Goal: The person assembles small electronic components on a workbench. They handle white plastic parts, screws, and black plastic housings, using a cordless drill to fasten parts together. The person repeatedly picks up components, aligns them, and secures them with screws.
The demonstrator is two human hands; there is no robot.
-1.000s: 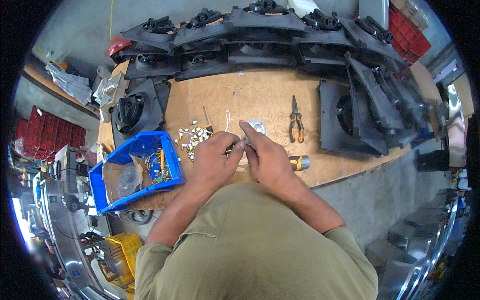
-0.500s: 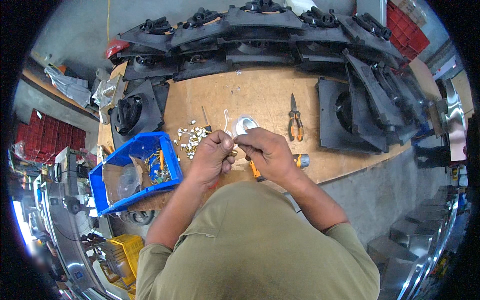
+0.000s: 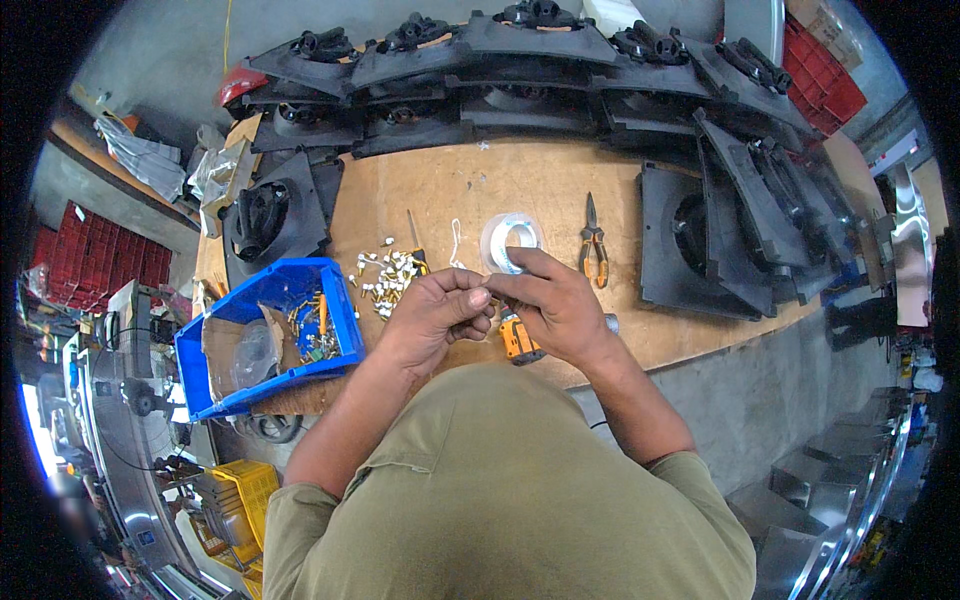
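One blue bin point(image 3: 346, 305) sits well left of the tape roll point(image 3: 501, 240), holding cardboard, clear plastic and small brass bits. Closer in on that same side there's a loose heap of white-and-brass fittings point(image 3: 388, 281), with a screwdriver point(image 3: 419, 257) lying beside it. The left hand point(image 3: 443, 313), nearside of the roll and a bit left, is curled closed, thumb against fingers; from where I'm standing I can't make out anything in it. Left of the roll lies a white loop point(image 3: 456, 243). Roll itself is flat on the worktop point(image 3: 400, 190), just past the fingertips. Nearside of it is an orange power tool point(image 3: 519, 341), partly under the right hand point(image 3: 555, 308), fingers bent; thumb's hidden, so can't tell whether it's gripping. Right of the roll: pliers point(image 3: 593, 250), then black panels point(image 3: 668, 240).
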